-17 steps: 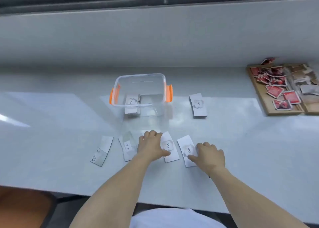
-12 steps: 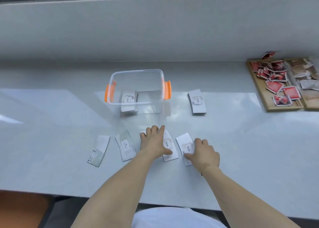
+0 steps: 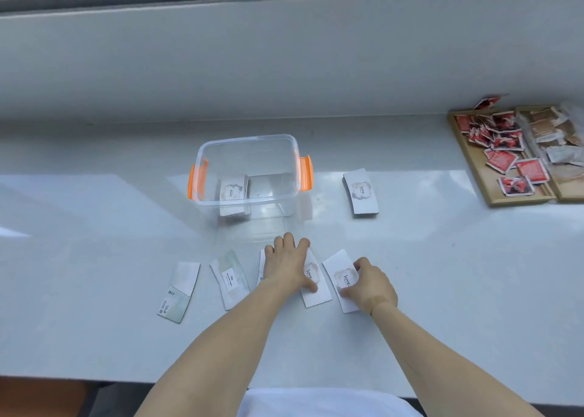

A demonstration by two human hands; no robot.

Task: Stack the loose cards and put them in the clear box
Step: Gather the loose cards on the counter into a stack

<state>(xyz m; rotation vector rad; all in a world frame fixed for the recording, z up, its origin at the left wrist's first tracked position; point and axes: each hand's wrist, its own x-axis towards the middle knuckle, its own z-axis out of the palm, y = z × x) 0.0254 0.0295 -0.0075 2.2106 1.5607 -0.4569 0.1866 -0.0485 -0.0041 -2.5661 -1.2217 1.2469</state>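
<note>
A clear box (image 3: 249,141) with orange handles stands on the white counter, holding a small stack of cards (image 3: 233,192). Several loose white cards lie in a row in front of it. My left hand (image 3: 286,266) lies flat with fingers spread over two of them, its thumb pressing a "love" card (image 3: 314,290). My right hand (image 3: 373,285) rests on the right edge of another "love" card (image 3: 339,273), thumb and fingers pinching its rim. Two more cards (image 3: 179,290) (image 3: 230,279) lie further left. A small pile of cards (image 3: 361,191) sits right of the box.
A wooden tray (image 3: 493,192) with red and brown sachets stands at the far right. The counter's front edge (image 3: 94,380) runs just below my forearms. A grey wall ledge rises behind the box.
The view has shifted slightly. My right hand has slid a little right, uncovering more of its card. My left hand stays pressed on its cards.
</note>
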